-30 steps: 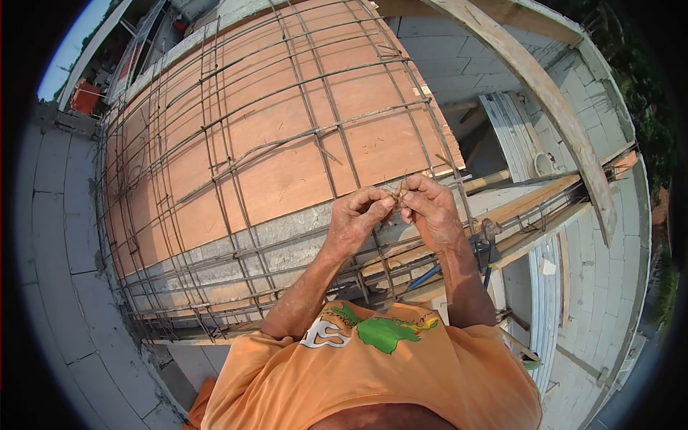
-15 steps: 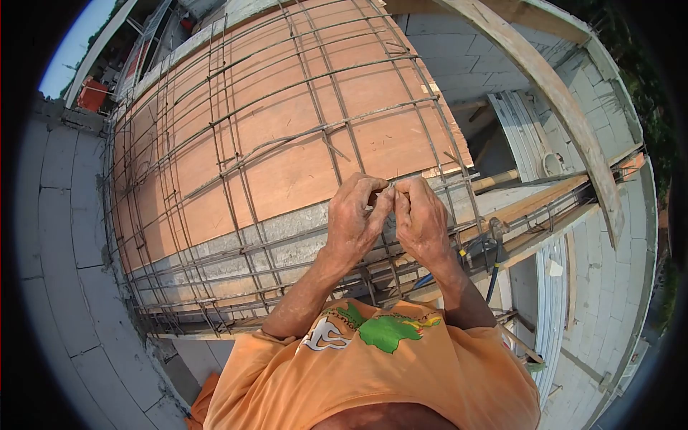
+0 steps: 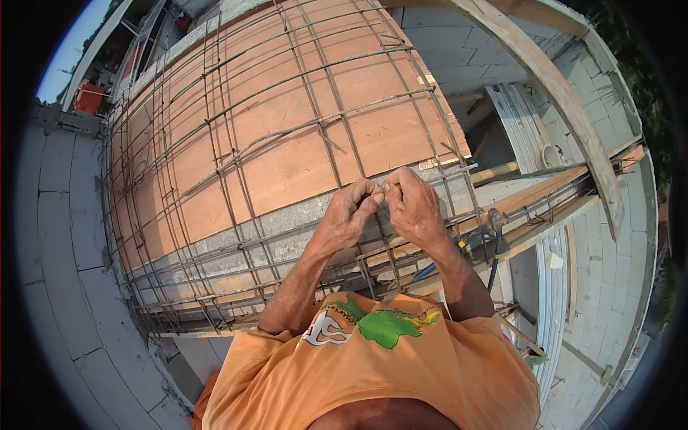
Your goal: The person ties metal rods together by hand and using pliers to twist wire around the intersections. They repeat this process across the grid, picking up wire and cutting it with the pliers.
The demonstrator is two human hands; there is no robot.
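Note:
My left hand (image 3: 346, 217) and my right hand (image 3: 416, 209) meet fingertip to fingertip above the edge of a steel rebar mesh (image 3: 320, 123). Both are closed in a pinch. Something very small may be between the fingertips, too fine to make out. Below them, longitudinal bars run along a grey concrete strip (image 3: 295, 213). Beside my right forearm, a tool with blue and yellow handles (image 3: 494, 269), like pincers, rests on the bars, partly hidden by the arm.
Orange-brown plywood sheeting (image 3: 279, 168) lies under the mesh, with short wire bits scattered on it. A curved wooden plank (image 3: 552, 86) crosses at upper right. Grey block walls (image 3: 54, 236) stand left and right. An opening (image 3: 487, 147) drops away beyond the plywood's right edge.
My hands have shifted slightly apart, the left a little lower and the right a little higher. Both stay pinched. The view has moved slightly.

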